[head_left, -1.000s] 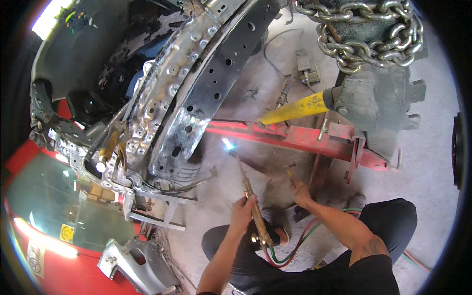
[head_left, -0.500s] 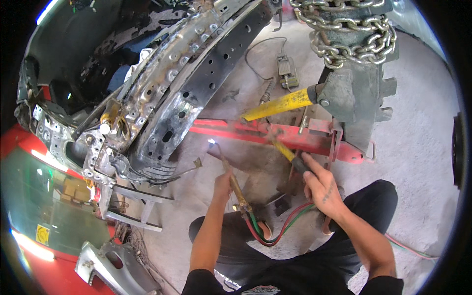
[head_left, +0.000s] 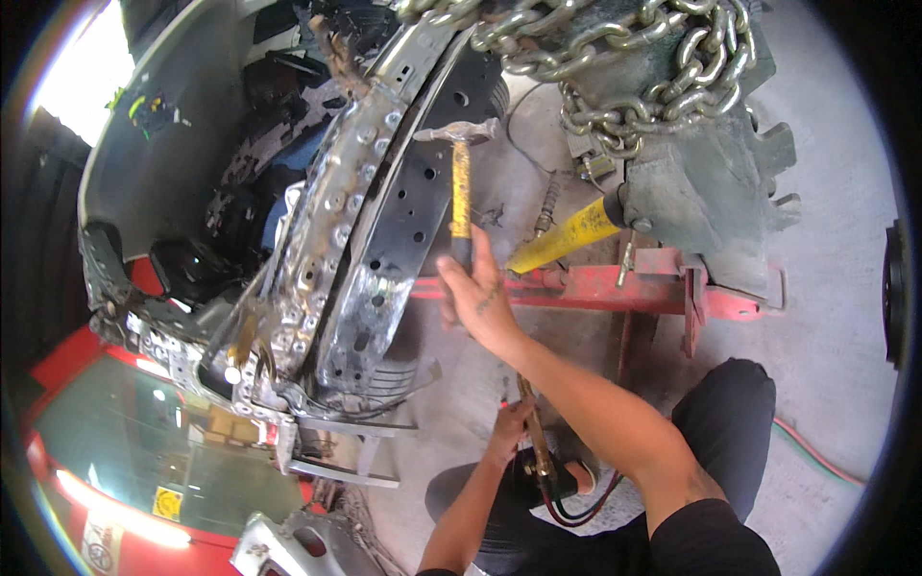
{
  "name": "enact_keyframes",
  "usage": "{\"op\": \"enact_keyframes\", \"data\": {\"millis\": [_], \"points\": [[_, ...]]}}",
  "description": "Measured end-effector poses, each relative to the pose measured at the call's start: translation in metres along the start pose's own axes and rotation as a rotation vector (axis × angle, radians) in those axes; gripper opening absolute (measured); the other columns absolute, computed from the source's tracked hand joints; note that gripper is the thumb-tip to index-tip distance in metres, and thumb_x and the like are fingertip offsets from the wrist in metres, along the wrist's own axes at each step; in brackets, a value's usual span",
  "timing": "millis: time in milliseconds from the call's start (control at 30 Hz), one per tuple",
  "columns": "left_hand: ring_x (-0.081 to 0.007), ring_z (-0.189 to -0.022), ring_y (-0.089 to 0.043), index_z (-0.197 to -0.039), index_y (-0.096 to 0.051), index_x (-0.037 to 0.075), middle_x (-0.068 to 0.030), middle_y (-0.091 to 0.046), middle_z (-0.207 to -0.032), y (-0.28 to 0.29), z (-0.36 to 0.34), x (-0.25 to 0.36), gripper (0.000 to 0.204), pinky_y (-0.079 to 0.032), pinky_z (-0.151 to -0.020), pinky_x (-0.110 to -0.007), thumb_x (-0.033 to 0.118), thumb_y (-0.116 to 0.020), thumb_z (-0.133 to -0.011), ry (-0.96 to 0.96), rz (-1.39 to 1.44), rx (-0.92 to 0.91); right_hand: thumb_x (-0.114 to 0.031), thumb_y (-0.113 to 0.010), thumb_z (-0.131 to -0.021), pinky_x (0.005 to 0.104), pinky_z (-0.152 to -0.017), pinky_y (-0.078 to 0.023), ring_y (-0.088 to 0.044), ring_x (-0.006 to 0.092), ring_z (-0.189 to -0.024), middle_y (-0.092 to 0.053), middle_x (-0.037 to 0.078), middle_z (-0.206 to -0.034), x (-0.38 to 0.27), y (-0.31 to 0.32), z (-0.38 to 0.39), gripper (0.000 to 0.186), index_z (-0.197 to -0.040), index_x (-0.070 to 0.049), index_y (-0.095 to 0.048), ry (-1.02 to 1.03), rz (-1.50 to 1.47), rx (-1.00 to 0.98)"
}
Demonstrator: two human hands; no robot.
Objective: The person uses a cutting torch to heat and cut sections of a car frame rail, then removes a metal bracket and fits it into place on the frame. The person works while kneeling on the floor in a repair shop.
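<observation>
Torch (head_left: 536,429) nearest: my left hand (head_left: 512,428) wraps its grip around the body, the tip out of my sight past my right forearm (head_left: 586,394); I'd keep it clear of the hoses (head_left: 576,523). Farther out, my right hand (head_left: 475,296) clasps the hammer (head_left: 461,192) by its handle, head crossing a black beam (head_left: 396,245) in view; I'd keep the wrist loose, the face square. Beyond lie red rail (head_left: 624,289), yellow cylinder (head_left: 567,237), heavy chain (head_left: 576,65) and concrete floor (head_left: 826,326).
</observation>
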State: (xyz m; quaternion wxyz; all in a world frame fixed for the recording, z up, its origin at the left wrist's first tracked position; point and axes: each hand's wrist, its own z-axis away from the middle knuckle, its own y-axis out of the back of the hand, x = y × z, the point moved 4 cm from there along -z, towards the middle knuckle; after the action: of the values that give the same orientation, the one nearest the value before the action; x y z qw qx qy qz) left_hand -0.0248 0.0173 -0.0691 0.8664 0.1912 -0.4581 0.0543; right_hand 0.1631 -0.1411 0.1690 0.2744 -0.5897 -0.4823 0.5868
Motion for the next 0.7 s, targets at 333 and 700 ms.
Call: {"op": "enact_keyframes", "data": {"millis": [333, 700], "points": [[-0.0046, -0.043, -0.038, -0.090, -0.063, 0.007, 0.0040, -0.052, -0.063, -0.034, 0.017, 0.015, 0.036, -0.025, -0.041, -0.023, 0.042, -0.064, -0.098, 0.125, 0.061, 0.057, -0.022, -0.051, -0.103, 0.0319, -0.031, -0.040, -0.046, 0.0137, -0.040, -0.047, 0.005, -0.067, 0.003, -0.024, -0.118, 0.021, -0.114, -0.006, -0.041, 0.031, 0.000, -0.026], [-0.0040, -0.047, -0.037, -0.098, -0.065, 0.001, 0.0028, -0.053, -0.066, -0.020, 0.027, 0.013, 0.041, -0.025, -0.044, -0.023, 0.042, -0.064, -0.098, 0.122, 0.040, 0.070, -0.015, -0.049, -0.102, 0.0405, -0.034, -0.049, -0.060, 0.0278, -0.041, -0.058, 0.018, -0.062, 0.003, -0.054, -0.165, 0.027, -0.114, 0.000, -0.029, 0.167, 0.043, 0.036]]}}
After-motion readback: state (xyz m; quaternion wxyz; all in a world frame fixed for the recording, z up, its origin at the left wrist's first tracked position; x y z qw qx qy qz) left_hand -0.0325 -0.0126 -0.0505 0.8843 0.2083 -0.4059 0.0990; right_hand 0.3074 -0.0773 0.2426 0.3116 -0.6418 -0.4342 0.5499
